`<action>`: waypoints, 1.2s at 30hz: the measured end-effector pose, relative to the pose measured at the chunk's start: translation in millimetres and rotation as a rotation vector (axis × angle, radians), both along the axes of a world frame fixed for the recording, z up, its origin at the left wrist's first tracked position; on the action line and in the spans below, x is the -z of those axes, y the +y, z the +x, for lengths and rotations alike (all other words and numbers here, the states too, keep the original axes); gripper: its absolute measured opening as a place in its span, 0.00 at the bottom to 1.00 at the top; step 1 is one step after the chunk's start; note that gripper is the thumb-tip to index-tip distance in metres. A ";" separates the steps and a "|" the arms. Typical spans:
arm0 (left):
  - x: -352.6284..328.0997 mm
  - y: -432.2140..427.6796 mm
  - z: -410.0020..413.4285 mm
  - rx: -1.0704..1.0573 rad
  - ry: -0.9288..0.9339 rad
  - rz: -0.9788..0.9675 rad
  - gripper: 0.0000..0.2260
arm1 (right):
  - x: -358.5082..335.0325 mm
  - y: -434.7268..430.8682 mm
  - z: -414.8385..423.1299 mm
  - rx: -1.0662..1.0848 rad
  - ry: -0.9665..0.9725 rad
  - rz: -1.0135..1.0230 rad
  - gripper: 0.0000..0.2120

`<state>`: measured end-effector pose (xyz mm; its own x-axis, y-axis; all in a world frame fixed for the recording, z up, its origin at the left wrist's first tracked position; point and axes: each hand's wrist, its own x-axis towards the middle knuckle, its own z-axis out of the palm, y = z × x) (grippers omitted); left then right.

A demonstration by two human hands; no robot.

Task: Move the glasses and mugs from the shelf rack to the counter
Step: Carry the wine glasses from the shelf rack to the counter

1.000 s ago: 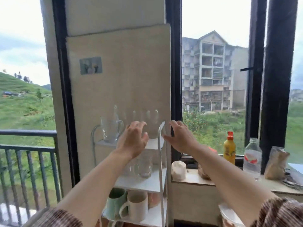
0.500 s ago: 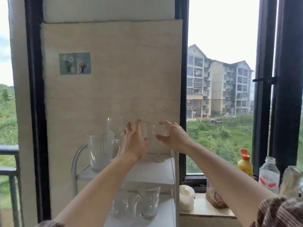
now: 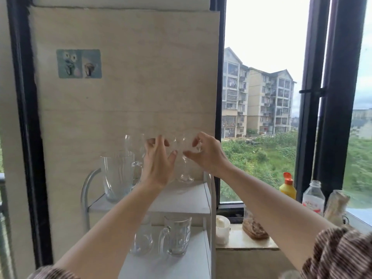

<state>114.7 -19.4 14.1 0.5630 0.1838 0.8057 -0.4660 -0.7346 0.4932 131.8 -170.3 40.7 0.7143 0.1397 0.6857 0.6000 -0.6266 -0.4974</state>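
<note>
— Window frames and a pale board back the white shelf rack (image 3: 209,198). What's different from half a second ago?
— Our hands have closed. Then the fingers were spread and barely touching. Now our left hand (image 3: 159,160) curls round the left-hand glass (image 3: 172,142), and our right hand (image 3: 208,156) pinches the right-hand glass (image 3: 185,172) between thumb and bent fingers.
— Lifted yet?
— No. The right-hand glass has its base on the top tier. The other's base is hidden behind our palm.
— So we judge the grip made and the lift due next?
— Yes, and nothing has left the rack. The counter (image 3: 241,243) lies at four o'clock from our hands, lower down.
— Let's count.
— Top tier: two glasses in hand, one tall glass (image 3: 128,142) at nine o'clock and one pitcher (image 3: 117,174) in front of it. On the tier at six o'clock are two glass mugs (image 3: 177,236), one half behind our forearm. The ceramic mugs we saw a second ago are now out of frame.
— And the counter?
— One white cup (image 3: 222,228), one jar (image 3: 254,226), one yellow bottle (image 3: 287,187), one clear bottle (image 3: 313,199) and one crumpled bag (image 3: 336,206).
</note>
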 end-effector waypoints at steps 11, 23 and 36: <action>-49.2 -47.2 -70.5 0.099 -0.266 0.000 0.16 | -38.3 -70.4 -89.4 0.022 -0.182 0.204 0.13; 10.6 -233.7 -157.6 0.495 -0.071 0.034 0.20 | 24.8 -267.8 -221.5 0.267 -0.056 0.179 0.21; 119.4 -495.4 -339.7 0.856 0.214 0.021 0.35 | 122.0 -499.7 -465.8 0.619 0.203 0.262 0.36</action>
<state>-225.0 -514.8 -105.3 0.6400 -0.3842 0.6654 -0.7596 -0.1858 0.6233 -334.0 -670.0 -81.3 0.7266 -0.4854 0.4862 0.0515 -0.6672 -0.7431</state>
